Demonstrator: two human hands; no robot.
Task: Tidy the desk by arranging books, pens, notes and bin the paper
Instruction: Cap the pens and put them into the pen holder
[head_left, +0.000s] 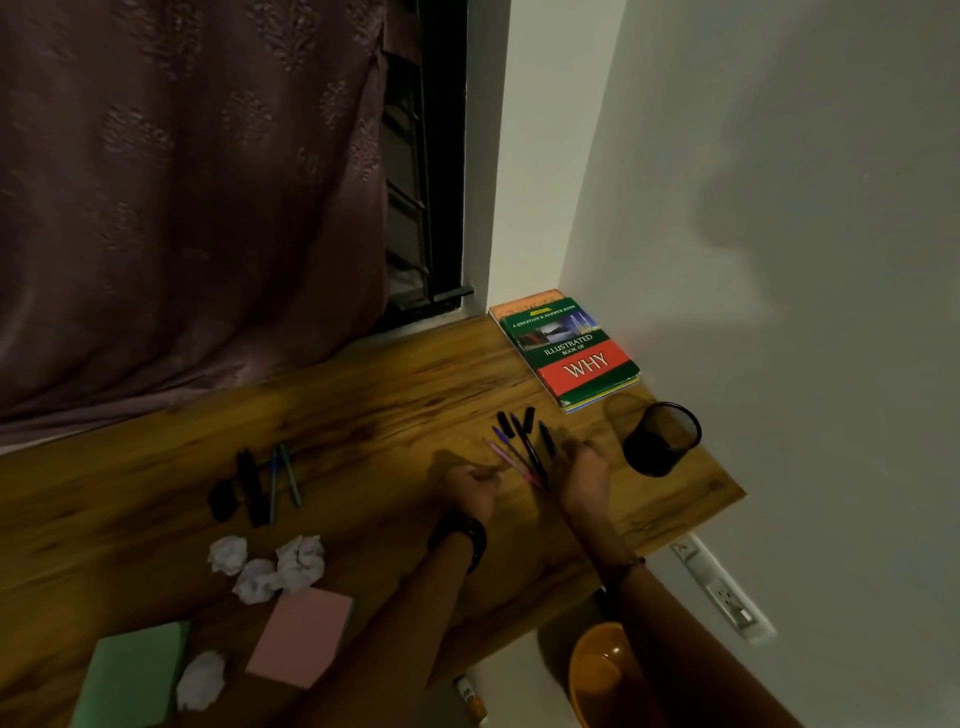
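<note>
A fan of several pens (522, 447) lies on the wooden desk (363, 410), just left of a black mesh pen holder (662, 439). My left hand (470, 491) sits at the pens' left side with its fingers curled, the thumb touching a pink pen. My right hand (584, 478) rests on the desk at their right side, over their near ends, fingers pointing away. A second group of pens and markers (265, 483) lies further left. A stack of books (566, 353) is in the far right corner. Crumpled paper balls (301, 561) sit near pink notes (301, 636) and green notes (132, 675).
An orange bin (602, 675) stands on the floor below the desk's right end, beside a small bottle (472, 696). A socket strip (727, 597) runs along the white wall on the right. A dark curtain (182, 208) hangs behind the desk.
</note>
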